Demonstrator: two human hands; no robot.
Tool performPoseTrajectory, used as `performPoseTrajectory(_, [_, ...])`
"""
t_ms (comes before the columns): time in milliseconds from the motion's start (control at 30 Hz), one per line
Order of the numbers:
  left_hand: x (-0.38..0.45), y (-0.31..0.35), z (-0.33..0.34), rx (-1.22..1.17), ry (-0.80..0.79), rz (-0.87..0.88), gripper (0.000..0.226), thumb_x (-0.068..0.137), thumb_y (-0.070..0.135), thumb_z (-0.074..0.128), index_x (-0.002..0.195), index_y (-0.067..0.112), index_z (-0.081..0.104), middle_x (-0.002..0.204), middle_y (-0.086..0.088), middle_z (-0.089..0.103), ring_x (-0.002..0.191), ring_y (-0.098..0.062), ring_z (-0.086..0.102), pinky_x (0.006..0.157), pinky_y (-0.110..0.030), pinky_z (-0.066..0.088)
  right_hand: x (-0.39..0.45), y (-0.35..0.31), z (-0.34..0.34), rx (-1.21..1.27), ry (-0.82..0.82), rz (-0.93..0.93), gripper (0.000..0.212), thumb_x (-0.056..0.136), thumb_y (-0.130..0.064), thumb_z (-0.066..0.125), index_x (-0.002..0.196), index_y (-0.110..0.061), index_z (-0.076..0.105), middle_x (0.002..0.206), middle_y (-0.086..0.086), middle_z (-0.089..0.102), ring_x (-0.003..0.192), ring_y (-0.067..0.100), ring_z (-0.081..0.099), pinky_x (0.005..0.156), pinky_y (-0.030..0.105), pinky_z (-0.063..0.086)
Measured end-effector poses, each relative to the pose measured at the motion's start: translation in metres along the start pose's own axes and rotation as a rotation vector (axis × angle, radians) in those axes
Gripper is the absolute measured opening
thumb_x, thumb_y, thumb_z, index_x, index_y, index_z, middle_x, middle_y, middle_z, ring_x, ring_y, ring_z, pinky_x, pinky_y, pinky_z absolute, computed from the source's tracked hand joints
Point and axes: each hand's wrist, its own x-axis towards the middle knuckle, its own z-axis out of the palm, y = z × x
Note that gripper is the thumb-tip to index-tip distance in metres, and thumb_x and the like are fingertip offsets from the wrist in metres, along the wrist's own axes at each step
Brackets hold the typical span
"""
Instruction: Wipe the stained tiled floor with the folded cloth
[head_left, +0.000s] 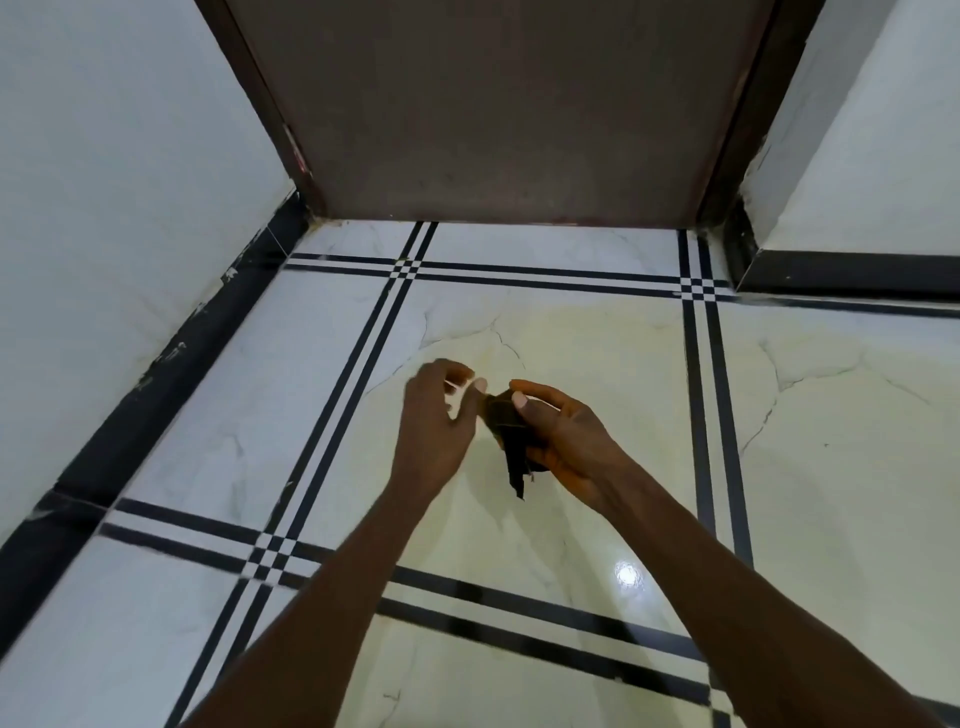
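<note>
A small dark folded cloth (506, 426) is held above the floor in my right hand (563, 441), thumb pressed on its top and a loose strip hanging down from it. My left hand (434, 434) is just to the left of the cloth, fingers curled and apart; its thumb tip is at the cloth's left edge, and I cannot tell whether it touches. Below both hands lies the tiled floor (597, 364), glossy white marble-look tiles with double black border lines. A pale yellowish stain spreads over the large tile under the hands.
A closed brown door (498, 104) stands straight ahead at the floor's far edge. White walls with black skirting (156, 374) run along the left, and a wall corner with black skirting (852, 270) juts in at the right. A light reflection (627, 574) shines on the tile.
</note>
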Motion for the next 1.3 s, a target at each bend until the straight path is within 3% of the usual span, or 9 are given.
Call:
performPoseTrajectory(67, [-0.011,0.022,-0.006,-0.063,-0.064,-0.071,0.026,0.098,0.040,0.065,0.112,0.019,0.063,0.110,0.005,0.068,0.101,-0.012,0.066,0.073,-0.008,0.052,-0.013,-0.015,0.014,-0.090,0.029,-0.050,0.034,0.094,-0.029,0.075,0.127,-0.022,0.068,0.112,0.007,0.080,0.106,0.025,0.077,0.090,0.039,0.060])
performPoseTrajectory(167, [-0.023,0.059,-0.029,-0.154,-0.119,-0.167,0.039,0.093,0.047,0.070,0.119,0.020,0.066,0.115,0.006,0.071,0.101,-0.011,0.069,0.075,-0.004,0.053,-0.039,-0.043,0.033,-0.145,0.085,-0.104,0.033,0.094,-0.029,0.075,0.126,-0.023,0.067,0.109,0.004,0.081,0.101,0.024,0.078,0.088,0.037,0.063])
performPoseTrajectory(300, [-0.025,0.116,-0.089,-0.182,-0.160,-0.215,0.032,0.091,0.033,0.077,0.119,0.019,0.075,0.112,0.004,0.078,0.104,-0.013,0.073,0.099,-0.029,0.058,-0.089,-0.098,0.065,-0.153,0.108,-0.134,0.033,0.096,-0.025,0.072,0.127,-0.020,0.064,0.109,-0.001,0.079,0.103,0.021,0.077,0.081,0.026,0.063])
performPoseTrajectory(400, [-0.023,0.168,-0.141,-0.203,-0.204,-0.238,0.025,0.091,0.023,0.078,0.115,0.020,0.079,0.104,0.005,0.081,0.096,-0.010,0.076,0.096,-0.037,0.061,-0.137,-0.148,0.090,-0.115,0.089,-0.123,0.034,0.096,-0.022,0.072,0.129,-0.016,0.062,0.114,0.007,0.078,0.104,0.023,0.077,0.087,0.031,0.063])
performPoseTrajectory(667, [-0.053,0.346,-0.267,-0.110,-0.122,-0.219,0.024,0.092,0.023,0.076,0.114,0.014,0.079,0.101,0.003,0.079,0.085,-0.002,0.072,0.076,-0.001,0.050,-0.277,-0.306,0.169,-0.067,0.151,-0.096,0.035,0.095,-0.016,0.074,0.127,-0.011,0.063,0.112,0.012,0.079,0.104,0.029,0.078,0.091,0.040,0.064])
performPoseTrajectory(800, [-0.072,0.430,-0.324,-0.211,-0.157,-0.235,0.024,0.091,0.022,0.078,0.112,0.021,0.067,0.106,0.011,0.070,0.090,-0.003,0.071,0.068,-0.007,0.054,-0.343,-0.379,0.201,0.003,0.197,-0.108,0.036,0.091,-0.013,0.077,0.124,-0.006,0.065,0.113,0.015,0.079,0.106,0.033,0.077,0.091,0.048,0.062])
performPoseTrajectory(967, [-0.089,0.502,-0.382,-0.162,-0.180,-0.181,0.026,0.086,0.024,0.082,0.105,0.023,0.064,0.096,0.020,0.065,0.082,0.006,0.067,0.065,-0.002,0.049,-0.408,-0.443,0.237,-0.052,0.201,-0.148,0.021,0.100,-0.021,0.067,0.120,-0.018,0.071,0.112,0.005,0.080,0.104,0.025,0.078,0.082,0.032,0.064])
performPoseTrajectory(1167, [-0.103,0.555,-0.431,-0.033,-0.230,-0.050,0.016,0.099,0.019,0.066,0.112,0.010,0.070,0.099,0.009,0.067,0.080,0.002,0.064,0.072,0.003,0.046,-0.468,-0.482,0.266,-0.061,0.255,-0.162,0.036,0.098,-0.020,0.070,0.133,-0.021,0.060,0.110,0.003,0.081,0.109,0.023,0.076,0.095,0.040,0.061])
performPoseTrajectory(1300, [-0.106,0.573,-0.454,-0.138,-0.353,-0.097,0.016,0.104,0.024,0.058,0.117,0.016,0.062,0.107,0.005,0.071,0.097,-0.006,0.069,0.081,-0.009,0.055,-0.498,-0.495,0.274,0.040,0.293,-0.151,0.042,0.093,-0.012,0.076,0.131,-0.022,0.061,0.107,-0.004,0.080,0.107,0.018,0.075,0.084,0.029,0.063])
